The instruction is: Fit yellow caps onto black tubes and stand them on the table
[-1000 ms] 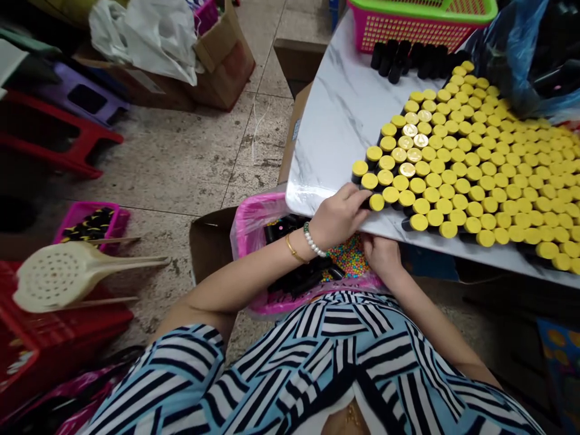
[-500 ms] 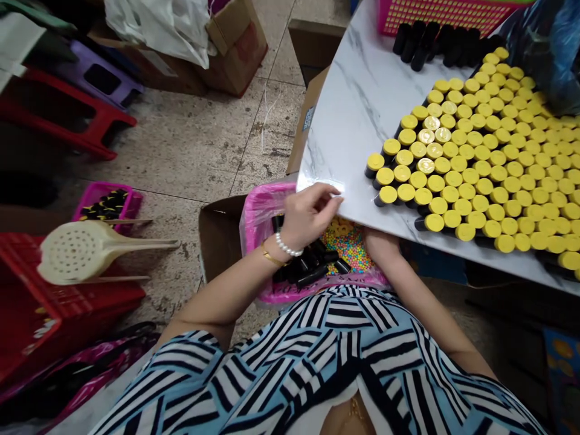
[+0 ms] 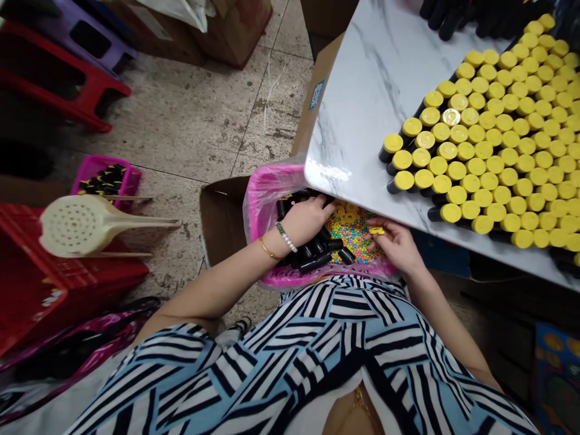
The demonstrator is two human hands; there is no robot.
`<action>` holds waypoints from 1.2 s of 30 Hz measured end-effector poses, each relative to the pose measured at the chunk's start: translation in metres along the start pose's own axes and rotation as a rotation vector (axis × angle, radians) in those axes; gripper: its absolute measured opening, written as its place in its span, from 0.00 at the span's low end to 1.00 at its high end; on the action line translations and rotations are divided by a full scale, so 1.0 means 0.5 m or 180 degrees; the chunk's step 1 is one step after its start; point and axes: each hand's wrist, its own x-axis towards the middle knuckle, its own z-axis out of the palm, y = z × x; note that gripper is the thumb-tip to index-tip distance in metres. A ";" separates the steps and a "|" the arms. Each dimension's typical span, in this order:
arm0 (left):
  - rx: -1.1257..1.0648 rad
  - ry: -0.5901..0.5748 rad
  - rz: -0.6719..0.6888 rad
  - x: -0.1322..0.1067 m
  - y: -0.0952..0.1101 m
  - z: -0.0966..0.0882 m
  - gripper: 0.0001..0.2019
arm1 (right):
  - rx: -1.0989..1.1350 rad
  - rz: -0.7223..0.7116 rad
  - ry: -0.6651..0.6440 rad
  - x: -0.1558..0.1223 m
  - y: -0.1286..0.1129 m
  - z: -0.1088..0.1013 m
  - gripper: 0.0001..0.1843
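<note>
A pink basket [image 3: 265, 196] lined with clear plastic sits on my lap under the table corner. It holds black tubes [image 3: 317, 254], small coloured beads [image 3: 356, 235] and loose yellow caps [image 3: 347, 214]. My left hand [image 3: 306, 220] reaches down into the basket with fingers curled over the black tubes. My right hand [image 3: 392, 241] is beside it in the basket and pinches a yellow cap [image 3: 376, 230]. On the marble table [image 3: 362, 103] stand several rows of black tubes with yellow caps [image 3: 493, 133].
A cardboard box [image 3: 217, 220] stands by the basket on the tiled floor. To the left are a red crate [image 3: 49, 290], a cream strainer ladle [image 3: 77, 223], a small pink basket of black parts [image 3: 104, 178] and red and purple stools. Uncapped black tubes [image 3: 466, 15] lie at the table's far side.
My left hand left the capped tubes at the table edge and dropped into the pink basket onto the black tubes. My right hand now shows, pinching a yellow cap. The view tilted down.
</note>
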 end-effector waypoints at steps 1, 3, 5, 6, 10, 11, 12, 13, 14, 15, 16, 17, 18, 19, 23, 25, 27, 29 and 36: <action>0.0129 -0.0038 0.0000 0.001 0.001 -0.001 0.21 | 0.0095 0.0077 -0.0038 -0.002 -0.006 0.000 0.17; 0.0272 -0.0069 -0.0062 0.002 0.008 0.001 0.20 | 0.0152 0.0205 -0.0095 -0.010 -0.016 0.000 0.17; 0.0281 -0.0106 -0.0008 0.001 0.021 0.005 0.17 | 0.0133 0.0284 -0.0130 -0.018 -0.023 -0.001 0.17; 0.0263 -0.0128 0.0082 0.002 0.030 0.007 0.15 | 0.0126 0.0296 -0.0122 -0.022 -0.025 -0.002 0.17; 0.0108 -0.0249 0.0776 0.011 0.075 0.016 0.13 | 0.0019 0.0216 -0.0011 -0.029 -0.035 -0.006 0.16; 0.0043 -0.0296 0.0920 0.014 0.084 0.017 0.13 | -0.0053 0.0149 0.0025 -0.030 -0.038 -0.007 0.15; -0.0034 -0.0352 0.1010 0.017 0.090 0.017 0.13 | -0.0122 0.0073 0.0066 -0.032 -0.042 -0.008 0.14; -0.0134 -0.0397 0.1030 0.020 0.093 0.017 0.13 | -0.0174 0.0006 0.0105 -0.034 -0.045 -0.010 0.14; -0.0281 -0.0424 0.0993 0.021 0.091 0.015 0.12 | -0.0196 -0.0043 0.0145 -0.037 -0.048 -0.013 0.13; -0.0495 -0.0426 0.0930 0.022 0.087 0.013 0.12 | -0.0184 -0.0064 0.0162 -0.040 -0.051 -0.016 0.14; -0.0777 -0.0408 0.0880 0.021 0.080 0.010 0.12 | -0.0141 -0.0058 0.0152 -0.044 -0.053 -0.020 0.14; -0.1112 -0.0374 0.0860 0.020 0.071 0.007 0.13 | -0.0086 -0.0041 0.0124 -0.047 -0.054 -0.024 0.15; -0.1468 -0.0331 0.0867 0.018 0.062 0.005 0.14 | -0.0038 -0.0026 0.0090 -0.051 -0.054 -0.029 0.16; -0.1803 -0.0287 0.0895 0.015 0.053 0.004 0.16 | -0.0013 -0.0020 0.0062 -0.054 -0.054 -0.035 0.17; -0.2479 -0.0191 0.1019 0.008 0.035 0.009 0.19 | -0.0310 -0.0107 0.0145 -0.059 -0.050 -0.049 0.17; -0.2240 -0.0146 0.0989 0.010 0.033 0.017 0.19 | -0.0498 -0.0157 0.0174 -0.059 -0.050 -0.050 0.17; -0.1630 -0.0062 0.0862 0.016 0.031 0.027 0.16 | -0.0549 -0.0148 0.0110 -0.057 -0.051 -0.048 0.16; -0.1072 0.0000 0.0753 0.024 0.031 0.034 0.14 | -0.0435 -0.0069 0.0042 -0.056 -0.051 -0.045 0.16; -0.2444 -0.0185 0.0811 0.029 0.031 0.008 0.18 | 0.0512 0.0156 -0.0212 -0.053 -0.044 -0.040 0.12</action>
